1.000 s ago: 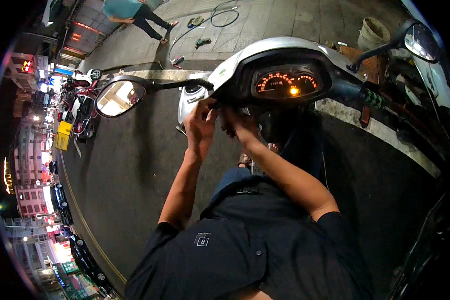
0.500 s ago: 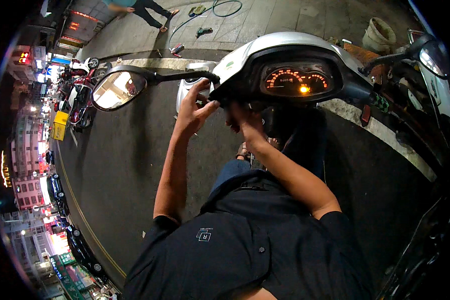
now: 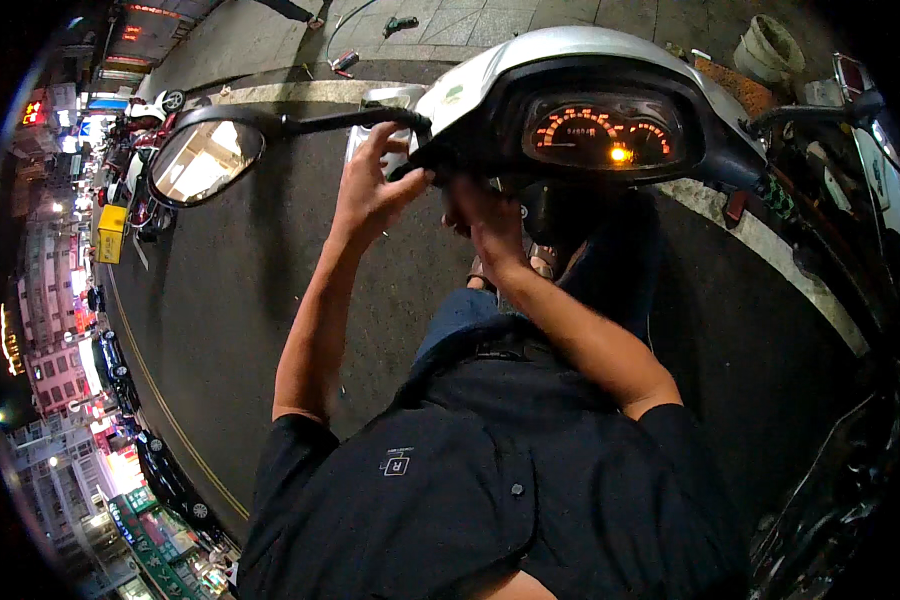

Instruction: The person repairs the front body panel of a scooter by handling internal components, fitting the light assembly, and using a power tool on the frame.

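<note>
A white and black scooter handlebar cover (image 3: 560,55) with a lit orange instrument cluster (image 3: 602,135) is in front of me. My left hand (image 3: 370,195) curves around the cover's left end, thumb at its lower edge and fingers up by the mirror stem (image 3: 345,122). Just below the cover, my right hand (image 3: 492,225) has its fingers curled in dark shadow; whatever they hold cannot be made out. The left mirror (image 3: 210,160) sticks out beyond my left hand.
A curb (image 3: 300,92) and tiled pavement lie ahead, with a green tool (image 3: 400,25) and a red and grey tool (image 3: 344,63). A bucket (image 3: 770,50) stands at the far right. Parked scooters and a yellow box (image 3: 111,234) are on the left. A person's leg (image 3: 292,10) shows at the top.
My view has shifted, so the handlebar sits slightly higher in the picture and the person ahead is mostly out of view. Both hands stay at the cover's left end, with small finger movements.
</note>
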{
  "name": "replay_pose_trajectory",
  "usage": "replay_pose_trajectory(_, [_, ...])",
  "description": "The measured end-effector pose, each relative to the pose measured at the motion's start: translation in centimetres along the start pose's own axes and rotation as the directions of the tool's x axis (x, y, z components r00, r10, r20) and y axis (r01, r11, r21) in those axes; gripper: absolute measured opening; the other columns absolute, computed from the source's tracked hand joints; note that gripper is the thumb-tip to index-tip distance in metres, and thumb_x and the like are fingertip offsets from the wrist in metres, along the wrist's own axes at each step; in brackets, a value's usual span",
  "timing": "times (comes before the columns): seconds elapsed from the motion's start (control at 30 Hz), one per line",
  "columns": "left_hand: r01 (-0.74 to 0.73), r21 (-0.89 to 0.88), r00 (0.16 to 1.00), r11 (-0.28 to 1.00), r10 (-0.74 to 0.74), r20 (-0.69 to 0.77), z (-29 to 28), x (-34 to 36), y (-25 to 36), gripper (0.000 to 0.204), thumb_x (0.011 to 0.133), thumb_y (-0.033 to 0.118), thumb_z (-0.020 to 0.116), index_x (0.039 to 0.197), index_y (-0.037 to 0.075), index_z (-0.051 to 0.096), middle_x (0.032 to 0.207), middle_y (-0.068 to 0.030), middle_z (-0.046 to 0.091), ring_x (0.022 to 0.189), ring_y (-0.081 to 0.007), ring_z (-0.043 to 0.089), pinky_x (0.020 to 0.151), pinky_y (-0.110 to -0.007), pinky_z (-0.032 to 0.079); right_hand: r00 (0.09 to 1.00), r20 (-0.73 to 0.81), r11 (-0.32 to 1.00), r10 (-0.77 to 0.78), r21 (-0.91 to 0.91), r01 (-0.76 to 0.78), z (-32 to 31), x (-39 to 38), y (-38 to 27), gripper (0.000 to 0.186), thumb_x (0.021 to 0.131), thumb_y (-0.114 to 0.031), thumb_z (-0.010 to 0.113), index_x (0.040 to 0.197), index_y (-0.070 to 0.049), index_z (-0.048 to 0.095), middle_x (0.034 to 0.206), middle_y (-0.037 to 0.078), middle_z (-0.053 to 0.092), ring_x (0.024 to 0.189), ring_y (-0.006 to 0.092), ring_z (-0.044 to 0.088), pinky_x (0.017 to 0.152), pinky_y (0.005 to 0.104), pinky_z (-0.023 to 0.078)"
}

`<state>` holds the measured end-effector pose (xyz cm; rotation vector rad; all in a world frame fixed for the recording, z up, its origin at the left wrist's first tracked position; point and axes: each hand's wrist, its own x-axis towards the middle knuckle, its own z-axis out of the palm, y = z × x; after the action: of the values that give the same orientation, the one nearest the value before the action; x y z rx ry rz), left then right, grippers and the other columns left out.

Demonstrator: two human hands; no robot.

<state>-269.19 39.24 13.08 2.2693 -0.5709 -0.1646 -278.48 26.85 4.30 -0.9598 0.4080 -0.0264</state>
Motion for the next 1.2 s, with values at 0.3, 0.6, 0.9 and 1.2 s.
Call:
replay_pose_trajectory(0.3, [-0.191,0.014,0.981,0.981,0.191,0.029,1.0,0.6,-4.4,0.079,0.075,0.035,0.075,0.139,0.005,0.039,0.136,-0.0125,0.043,0.124,-0.0279,0.045,0.099,-0.04,0.041,0.996,0.07,0.998,0.047,-0.04,-0.044,-7.4,0.9,0.4,0.031,0.091,-0.035,0.061,0.083,-0.005,0.065,0.073,0.002,0.063,0.064,0.0101,0.057,0.059,0.0252,0.043])
replay_pose_trajectory(0.6, [-0.158,0.459,0.986,0.874,0.112,0.127,0.4,-0.4,-3.9,0.092,0.06,0.038,0.083,0.137,0.009,0.041,0.129,-0.0193,0.049,0.118,-0.0383,0.047,0.1,-0.045,0.039,0.589,-0.384,0.601,-0.711,-0.767,0.226,-24.0,-5.5,-13.2,0.014,0.094,-0.014,0.054,0.097,-0.003,0.061,0.085,0.002,0.06,0.075,0.0092,0.053,0.067,0.0228,0.044])
replay_pose_trajectory(0.9, [-0.186,0.423,0.982,0.887,0.173,0.07,0.9,0.2,-4.2,0.076,0.059,0.038,0.083,0.123,0.009,0.053,0.108,-0.0154,0.055,0.102,-0.0357,0.054,0.088,-0.044,0.045,0.407,0.01,0.021,-0.913,-0.997,0.072,-29.7,-0.6,-20.5,0.019,0.092,-0.021,0.054,0.093,-0.006,0.065,0.085,0.011,0.063,0.077,0.0246,0.059,0.069,0.0342,0.046])
replay_pose_trajectory(1.2, [-0.217,0.396,0.974,0.892,0.224,0.029,0.0,0.1,-5.0,0.067,0.056,0.03,0.081,0.116,0.01,0.058,0.11,-0.013,0.055,0.102,-0.0339,0.054,0.086,-0.043,0.045,0.42,-0.058,-0.035,-0.906,-0.977,-0.211,-30.0,0.8,-18.5,0.023,0.093,-0.024,0.05,0.094,-0.01,0.068,0.086,0.012,0.063,0.081,0.0332,0.058,0.073,0.042,0.045])
